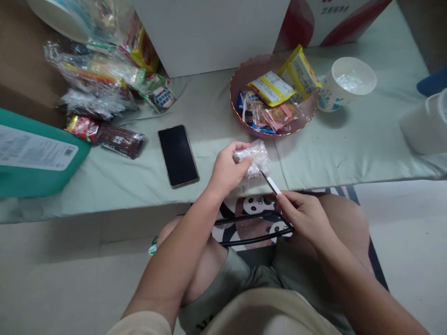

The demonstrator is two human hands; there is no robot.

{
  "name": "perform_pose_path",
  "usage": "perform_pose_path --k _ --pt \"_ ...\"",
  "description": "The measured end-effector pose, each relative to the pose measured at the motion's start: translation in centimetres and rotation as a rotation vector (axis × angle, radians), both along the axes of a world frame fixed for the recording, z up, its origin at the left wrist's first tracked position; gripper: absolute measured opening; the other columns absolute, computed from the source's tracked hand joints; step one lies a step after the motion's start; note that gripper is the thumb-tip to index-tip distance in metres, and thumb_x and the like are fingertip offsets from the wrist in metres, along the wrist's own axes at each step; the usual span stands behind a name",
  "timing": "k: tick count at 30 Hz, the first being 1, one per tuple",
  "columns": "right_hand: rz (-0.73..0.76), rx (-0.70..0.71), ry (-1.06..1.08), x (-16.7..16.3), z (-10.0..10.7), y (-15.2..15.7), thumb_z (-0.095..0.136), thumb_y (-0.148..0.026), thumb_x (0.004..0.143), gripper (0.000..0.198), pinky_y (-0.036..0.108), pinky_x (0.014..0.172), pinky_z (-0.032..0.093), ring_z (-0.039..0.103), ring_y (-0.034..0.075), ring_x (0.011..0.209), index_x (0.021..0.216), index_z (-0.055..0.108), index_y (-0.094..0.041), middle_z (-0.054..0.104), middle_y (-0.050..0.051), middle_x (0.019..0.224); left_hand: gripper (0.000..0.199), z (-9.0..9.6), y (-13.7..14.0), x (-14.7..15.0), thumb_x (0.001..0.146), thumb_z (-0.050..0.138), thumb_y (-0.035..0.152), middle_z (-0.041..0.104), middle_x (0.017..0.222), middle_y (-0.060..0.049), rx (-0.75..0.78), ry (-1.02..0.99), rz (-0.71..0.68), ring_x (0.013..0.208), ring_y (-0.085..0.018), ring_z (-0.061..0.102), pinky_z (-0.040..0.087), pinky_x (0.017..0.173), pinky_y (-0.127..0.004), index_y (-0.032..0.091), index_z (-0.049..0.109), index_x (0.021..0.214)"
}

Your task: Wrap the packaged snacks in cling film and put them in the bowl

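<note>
My left hand [228,168] is closed on a small crinkled clear plastic packet [259,160], pressing it near the front edge of the cloth-covered table. What is inside the packet is too blurred to make out. My right hand [304,213] grips a slim knife [271,183] with a pale section near its dark tip. That tip touches, or nearly touches, the packet's lower right edge. Just behind the packet sits a pink, gold-rimmed bowl [238,122] of wrapped snacks, among them a yellow-and-white packet [271,88]. Left of my left hand lies a dark-screened phone [178,156].
At the right stand a paper cup [344,86] and a whitish container [428,123]. Bagged snacks [101,88] and a brown wrapped bar [120,138] lie at the left, by a green box [38,156]. A large white box [213,35] stands behind.
</note>
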State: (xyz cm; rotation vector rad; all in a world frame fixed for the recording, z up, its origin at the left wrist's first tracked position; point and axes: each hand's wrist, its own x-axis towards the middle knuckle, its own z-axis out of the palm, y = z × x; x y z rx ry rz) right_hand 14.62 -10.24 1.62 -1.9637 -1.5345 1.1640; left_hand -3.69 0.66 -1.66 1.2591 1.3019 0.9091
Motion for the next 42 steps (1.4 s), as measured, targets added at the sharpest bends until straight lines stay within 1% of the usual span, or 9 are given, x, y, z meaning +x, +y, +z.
perform_pose_path --k 5,8,11,16,22,28,31,35,42 --pt "0.148 0.001 -0.133 3.2 1.2 -1.2 0.053 -0.049 0.096 0.035 0.029 0.059 0.047 0.067 0.021 0.069 0.088 0.077 -0.023 0.074 0.004 0.075 0.017 0.4 0.0 0.0 0.086 0.065 0.019 0.072 0.109 -0.004 0.044 0.050 0.050 0.084 -0.014 0.063 0.049 0.080 -0.029 0.021 0.062 0.103" --pt "0.103 0.192 -0.353 6.6 1.3 -0.7 0.059 -0.048 0.092 0.028 0.033 0.063 0.048 0.068 0.024 0.072 0.098 0.079 -0.028 0.076 0.005 0.082 0.011 0.7 0.1 -0.3 0.086 0.066 0.023 0.070 0.101 -0.003 0.082 0.191 0.070 0.086 -0.016 0.061 0.047 0.082 -0.032 0.023 0.059 0.096" --pt "0.036 0.388 -0.528 10.0 0.1 1.4 0.061 -0.045 0.090 0.026 0.036 0.069 0.047 0.065 0.023 0.074 0.100 0.078 -0.028 0.074 0.007 0.092 0.014 0.9 0.1 -0.5 0.084 0.069 0.024 0.067 0.093 -0.002 0.100 0.301 0.061 0.086 -0.018 0.059 0.045 0.081 -0.034 0.023 0.056 0.087" --pt "0.019 0.406 -0.699 13.5 -2.3 6.5 0.065 -0.042 0.086 0.025 0.041 0.072 0.044 0.061 0.025 0.078 0.100 0.076 -0.025 0.070 0.012 0.096 0.020 0.7 -0.1 -0.5 0.083 0.073 0.031 0.063 0.105 -0.004 0.133 0.385 0.008 0.080 -0.016 0.056 0.044 0.078 -0.034 0.023 0.058 0.094" --pt "0.044 0.519 -0.499 8.1 -1.2 6.5 0.063 -0.037 0.087 0.028 0.043 0.083 0.051 0.066 0.026 0.088 0.109 0.071 -0.021 0.070 0.013 0.099 0.024 1.0 0.4 -1.0 0.100 0.050 0.045 0.064 0.103 -0.007 0.128 0.352 -0.048 0.085 -0.019 0.059 0.047 0.083 -0.037 0.024 0.060 0.101" --pt "0.216 0.551 -0.159 0.1 -0.5 6.5 0.059 -0.026 0.084 0.057 0.036 0.074 0.054 0.060 0.014 0.069 0.140 0.055 -0.022 0.062 0.013 0.133 0.050 0.9 0.5 -1.5 0.082 0.068 0.027 0.053 0.130 -0.008 0.238 0.361 -0.258 0.100 -0.018 0.060 0.050 0.095 -0.035 0.027 0.061 0.131" --pt "0.235 0.586 -0.146 -0.1 -0.7 7.3 0.053 -0.017 0.082 0.040 0.036 0.076 0.053 0.060 0.016 0.073 0.117 0.069 -0.025 0.069 0.006 0.102 0.042 0.8 0.4 -1.6 0.081 0.069 0.025 0.053 0.131 -0.007 0.267 0.364 -0.328 0.104 -0.019 0.060 0.050 0.099 -0.036 0.027 0.066 0.124" --pt "0.108 0.594 -0.172 2.4 -1.3 7.1 0.054 -0.017 0.080 0.017 0.037 0.078 0.051 0.062 0.020 0.081 0.077 0.069 -0.024 0.063 0.005 0.085 0.014 0.6 0.7 -1.7 0.083 0.061 0.017 0.060 0.114 -0.005 0.246 0.301 -0.160 0.076 -0.012 0.057 0.052 0.081 -0.031 0.022 0.068 0.095" --pt "-0.102 0.475 -0.253 5.6 -2.5 6.2 0.053 -0.017 0.074 0.018 0.039 0.078 0.052 0.062 0.022 0.084 0.076 0.070 -0.021 0.065 0.008 0.093 0.011 0.4 1.2 -2.2 0.089 0.053 0.019 0.053 0.068 0.002 0.037 0.179 0.126 0.061 -0.014 0.049 0.043 0.059 -0.028 0.024 0.056 0.080"
